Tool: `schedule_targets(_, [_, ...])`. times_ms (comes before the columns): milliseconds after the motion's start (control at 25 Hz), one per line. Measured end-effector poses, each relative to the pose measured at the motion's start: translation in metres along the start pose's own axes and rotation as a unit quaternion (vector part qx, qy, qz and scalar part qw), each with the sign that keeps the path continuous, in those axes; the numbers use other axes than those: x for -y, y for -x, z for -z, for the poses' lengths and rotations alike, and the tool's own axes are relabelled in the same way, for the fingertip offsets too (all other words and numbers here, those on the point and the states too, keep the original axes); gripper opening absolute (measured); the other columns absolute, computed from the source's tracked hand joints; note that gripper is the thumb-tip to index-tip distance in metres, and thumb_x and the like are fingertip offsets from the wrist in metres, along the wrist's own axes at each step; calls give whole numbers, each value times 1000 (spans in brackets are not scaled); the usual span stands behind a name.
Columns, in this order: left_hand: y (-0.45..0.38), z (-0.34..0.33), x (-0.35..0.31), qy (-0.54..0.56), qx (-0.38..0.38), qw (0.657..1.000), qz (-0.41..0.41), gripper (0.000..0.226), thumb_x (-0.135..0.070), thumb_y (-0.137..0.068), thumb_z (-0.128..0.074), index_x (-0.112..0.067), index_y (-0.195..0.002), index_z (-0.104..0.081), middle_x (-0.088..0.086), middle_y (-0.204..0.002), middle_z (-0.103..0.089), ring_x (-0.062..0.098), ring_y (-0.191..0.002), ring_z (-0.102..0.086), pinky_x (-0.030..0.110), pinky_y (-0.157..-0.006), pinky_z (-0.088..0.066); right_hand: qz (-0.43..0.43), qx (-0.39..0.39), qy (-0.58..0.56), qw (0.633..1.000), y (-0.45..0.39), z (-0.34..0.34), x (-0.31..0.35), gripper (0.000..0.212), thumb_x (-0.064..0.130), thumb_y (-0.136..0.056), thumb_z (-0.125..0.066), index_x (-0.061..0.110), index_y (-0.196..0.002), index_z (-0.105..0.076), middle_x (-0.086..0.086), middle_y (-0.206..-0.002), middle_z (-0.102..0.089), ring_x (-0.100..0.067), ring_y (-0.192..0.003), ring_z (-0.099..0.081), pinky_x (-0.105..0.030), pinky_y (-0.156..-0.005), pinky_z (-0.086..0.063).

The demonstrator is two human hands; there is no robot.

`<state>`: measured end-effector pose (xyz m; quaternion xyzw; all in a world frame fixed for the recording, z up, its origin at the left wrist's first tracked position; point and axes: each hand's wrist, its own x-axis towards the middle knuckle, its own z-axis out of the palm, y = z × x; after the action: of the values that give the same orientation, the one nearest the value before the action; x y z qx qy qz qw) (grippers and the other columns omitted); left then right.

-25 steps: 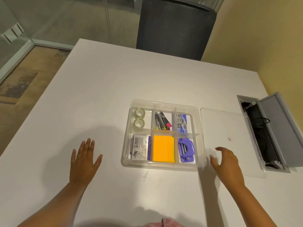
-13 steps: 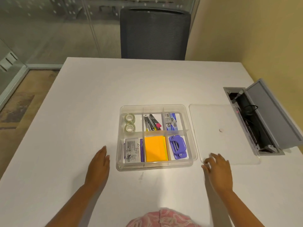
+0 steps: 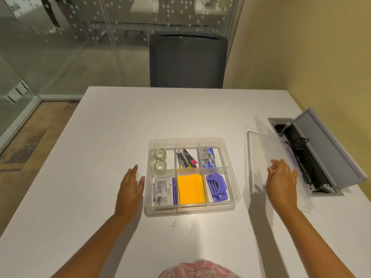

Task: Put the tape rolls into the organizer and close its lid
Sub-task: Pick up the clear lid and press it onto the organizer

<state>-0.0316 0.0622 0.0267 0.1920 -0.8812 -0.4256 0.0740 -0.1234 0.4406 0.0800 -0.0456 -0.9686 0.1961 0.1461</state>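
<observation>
White smooth bench (image 3: pixel 120 137) backed by glass wall | clear square organizer (image 3: pixel 232 206) holding tape rolls (image 3: pixel 160 159) | lid (image 3: pixel 267 155) tilted right of organizer, held in right grip (image 3: pixel 281 183) | left grip (image 3: pixel 129 190) flat, wide, beside organizer.

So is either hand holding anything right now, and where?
The right hand grips the clear lid by its near edge, tilting it up. The left hand holds nothing, open beside the organizer.

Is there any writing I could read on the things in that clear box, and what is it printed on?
"FABER-CASTELL": my best reading, sideways on the white packet in the organizer.
Small print on that packet: too small to read.
Blue and white boxes: printing too blurred to read.
Tape rolls, orange pad, purple punch: no legible text.
</observation>
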Motion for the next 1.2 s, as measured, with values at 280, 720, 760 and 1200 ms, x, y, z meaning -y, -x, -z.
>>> schedule_targets(280, [-3, -4, -39, 48, 20, 998, -34, 64, -53, -83, -30, -28, -142, -23, 3, -154, -24, 18, -141, -19, 39, -112, -23, -71, -140, -204, 966, -48, 71, 51, 23, 16, -100, -34, -2, -105, -46, -25, -114, -56, -37, -104, -52, -52, -92, -42])
schedule_targets(720, [-12, -5, -82, 112, 33, 989, -89, 54, -44, -88, -36, -28, -139, -30, 3, -150, -32, 19, -138, -29, 38, -111, -29, -21, -325, -426, 844, -45, 116, 102, 22, 16, -100, -32, 31, -84, -31, 0, -93, -60, 12, -81, -59, -1, -73, -41])
schedule_targets(760, [-15, 0, -85, 122, 22, 988, -96, 51, -40, -90, -38, -27, -139, -31, 3, -149, -34, 16, -137, -29, 36, -111, -29, -8, -316, -478, 820, -43, 117, 106, 21, 16, -101, -31, 30, -86, -32, -3, -96, -63, 3, -88, -65, -9, -81, -48])
schedule_targets(1200, [-27, 3, -99, 222, 103, 970, 6, 76, -11, -79, -67, -14, -141, -25, 11, -147, -35, 22, -121, -46, 20, -89, -42, -108, -55, -613, 781, -37, 73, 142, 11, 20, -100, -40, 13, -91, -40, -8, -73, -62, -6, -49, -66, -24, -50, -58])
